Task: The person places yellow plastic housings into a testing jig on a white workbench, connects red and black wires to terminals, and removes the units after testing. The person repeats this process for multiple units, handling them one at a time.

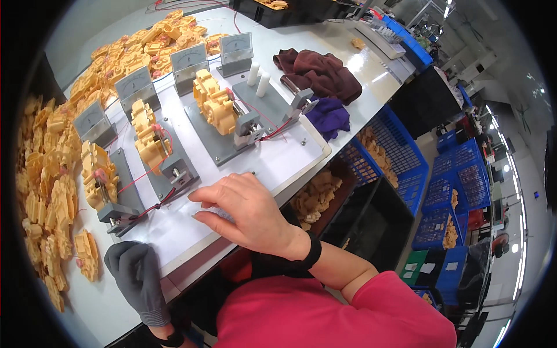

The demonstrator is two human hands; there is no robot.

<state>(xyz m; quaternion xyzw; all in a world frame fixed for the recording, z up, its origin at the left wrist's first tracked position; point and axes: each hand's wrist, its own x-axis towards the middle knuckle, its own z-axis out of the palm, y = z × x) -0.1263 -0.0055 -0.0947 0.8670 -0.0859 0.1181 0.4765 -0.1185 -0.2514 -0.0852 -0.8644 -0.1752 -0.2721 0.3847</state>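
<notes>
**Desk:** What are the hands doing at the white test board [272, 159]?

**Photographer:** The bare right hand [243, 211] is resting palm-down on the board's near edge, fingers loosely spread and slightly curled, gripping nothing I can make out. The gloved left hand [134, 272], in a grey glove, is lying just off the board's near-left corner on the table [98, 307], fingers bent under; whether it is holding anything I cannot tell.

**Desk:** And on the board itself?

**Photographer:** Three yellow plastic parts are sitting clamped in grey fixtures: the nearest yellow part [98, 177] at the board's left end, the middle one [149, 136] beyond it, the far one [216, 103] toward the board's back. Red wires [152, 168] are running from them, and a row of grey dial meters [187, 62] is standing along the board's far edge.

**Desk:** Containers?

**Photographer:** Loose yellow parts [49, 191] are piling up left of the board. Below the board's right edge, a dark bin [342, 200] is holding tan parts [313, 197]; past it, blue mesh crates [406, 162] are holding more. Maroon and purple cloths [319, 72] are lying right of the board.
</notes>
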